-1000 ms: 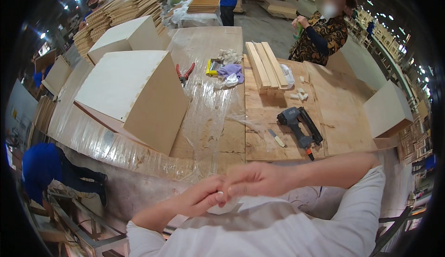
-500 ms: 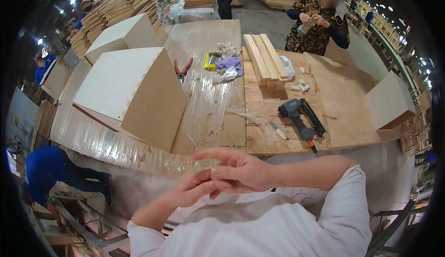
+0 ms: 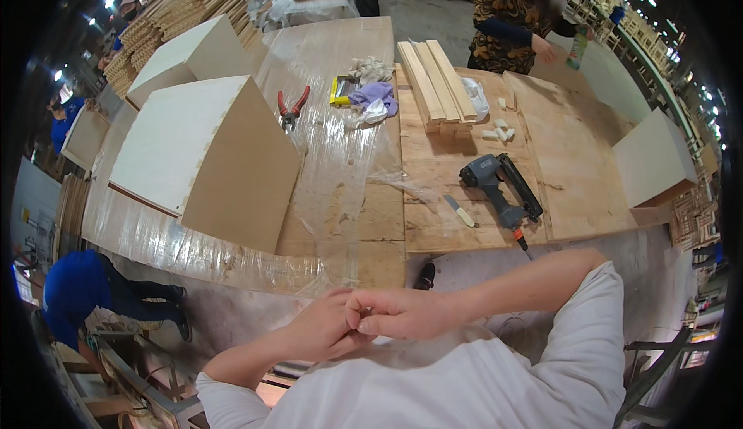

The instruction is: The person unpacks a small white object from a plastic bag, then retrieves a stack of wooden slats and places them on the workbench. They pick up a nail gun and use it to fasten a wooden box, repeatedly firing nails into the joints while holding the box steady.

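My left hand [image 3: 319, 325] and my right hand [image 3: 402, 313] meet in front of my white shirt, just below the near edge of the worktable [image 3: 340, 268]. Their fingers are curled and clasped round one another. No tool or workpiece shows in them. Beyond my right hand, a dark nail gun [image 3: 489, 181] with an orange hose fitting lies on the wooden top. Beside it rests a small putty knife [image 3: 460, 211]. A pale box-shaped wooden cabinet [image 3: 240, 173] stands on the plastic-covered part, to the left.
Wood strips [image 3: 437, 84] are stacked mid-table, near small white blocks [image 3: 501, 131]. Red-handled pliers [image 3: 292, 108] and a purple cloth [image 3: 376, 100] lie left of them. Across the table a person [image 3: 503, 22] holds a green bottle [image 3: 577, 48]. Another wooden box [image 3: 656, 158] stands right.
My right hand's stretched fingers have curled in, and both hands are lower and clasped more closely. The person opposite has moved the bottle out to the right. The view has shifted slightly.
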The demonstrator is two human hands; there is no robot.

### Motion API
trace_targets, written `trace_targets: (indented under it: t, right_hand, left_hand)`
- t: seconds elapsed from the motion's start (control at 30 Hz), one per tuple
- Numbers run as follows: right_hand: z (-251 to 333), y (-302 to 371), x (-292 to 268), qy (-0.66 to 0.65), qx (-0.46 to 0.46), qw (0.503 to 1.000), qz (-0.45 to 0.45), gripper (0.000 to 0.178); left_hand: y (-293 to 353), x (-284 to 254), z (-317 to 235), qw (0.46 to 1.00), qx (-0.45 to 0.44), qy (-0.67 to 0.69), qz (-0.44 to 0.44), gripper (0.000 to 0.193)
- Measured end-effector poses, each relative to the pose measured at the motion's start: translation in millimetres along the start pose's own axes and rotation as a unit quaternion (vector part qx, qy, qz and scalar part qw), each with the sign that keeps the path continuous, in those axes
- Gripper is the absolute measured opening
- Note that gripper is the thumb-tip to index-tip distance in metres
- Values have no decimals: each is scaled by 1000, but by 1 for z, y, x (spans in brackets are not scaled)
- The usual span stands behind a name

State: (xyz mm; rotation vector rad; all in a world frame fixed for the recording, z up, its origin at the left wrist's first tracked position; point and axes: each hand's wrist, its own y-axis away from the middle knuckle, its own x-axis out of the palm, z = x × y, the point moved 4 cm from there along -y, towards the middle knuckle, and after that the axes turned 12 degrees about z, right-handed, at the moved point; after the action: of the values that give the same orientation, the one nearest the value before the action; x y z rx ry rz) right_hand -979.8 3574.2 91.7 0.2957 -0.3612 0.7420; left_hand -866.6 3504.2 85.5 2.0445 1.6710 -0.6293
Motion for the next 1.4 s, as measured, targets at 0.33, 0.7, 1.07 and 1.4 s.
trace_targets:
  t: [0.33, 0.7, 1.07, 1.4]
  right_hand:
    - [37, 132, -193, -300, -464, 799, -236, 59]
    - [-8, 242, -280, -328, -517, 730, -303, 70]
    - [-7, 291, -329, -325, -559, 699, -305, 72]
    - [13, 230, -345, 13, -519, 719, -463, 89]
  left_hand:
    - [-90, -44, 135, 824, -117, 447, -328, 24]
    - [-286, -215, 295, 707, -32, 427, -563, 20]
    - [-375, -249, 421, 738, -115, 320, -582, 27]
    - [-400, -53, 206, 848, -27, 396, -352, 41]
